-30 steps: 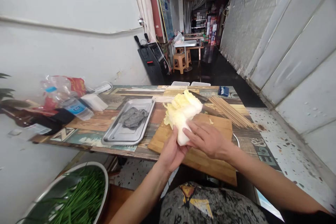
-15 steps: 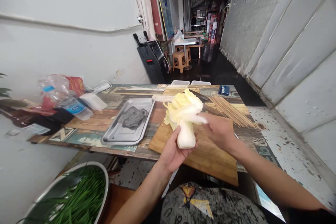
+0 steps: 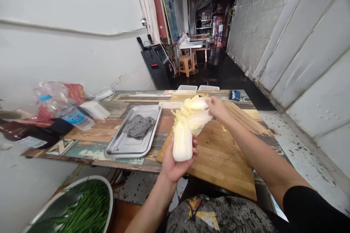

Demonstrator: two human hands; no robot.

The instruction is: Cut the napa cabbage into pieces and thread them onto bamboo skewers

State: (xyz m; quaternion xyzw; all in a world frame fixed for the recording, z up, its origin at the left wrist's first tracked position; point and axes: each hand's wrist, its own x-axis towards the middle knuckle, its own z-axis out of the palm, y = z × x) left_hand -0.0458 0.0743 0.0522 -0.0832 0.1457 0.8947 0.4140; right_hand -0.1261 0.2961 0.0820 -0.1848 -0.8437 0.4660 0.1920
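Observation:
A pale napa cabbage (image 3: 182,145) rests in my left hand (image 3: 175,164), its white base toward me and the fingers wrapped around it from below. My right hand (image 3: 217,107) pinches the white end of a cabbage leaf (image 3: 195,105) at the far side of the wooden cutting board (image 3: 224,160). More pale leaf lies beneath that one, behind the cabbage. A small yellow scrap (image 3: 224,129) sits on the board.
Left of the board is a metal tray (image 3: 112,149) with a grey cloth (image 3: 138,125). Thin wooden skewers (image 3: 246,118) and a small blue box (image 3: 234,95) are at the right. A water bottle (image 3: 78,116) stands left. Below is a bowl (image 3: 108,185) of green stalks (image 3: 84,204).
My right hand has moved forward, away from the cabbage base, with a leaf that is now apart from it. My left hand has tilted the cabbage and shifted slightly left and nearer.

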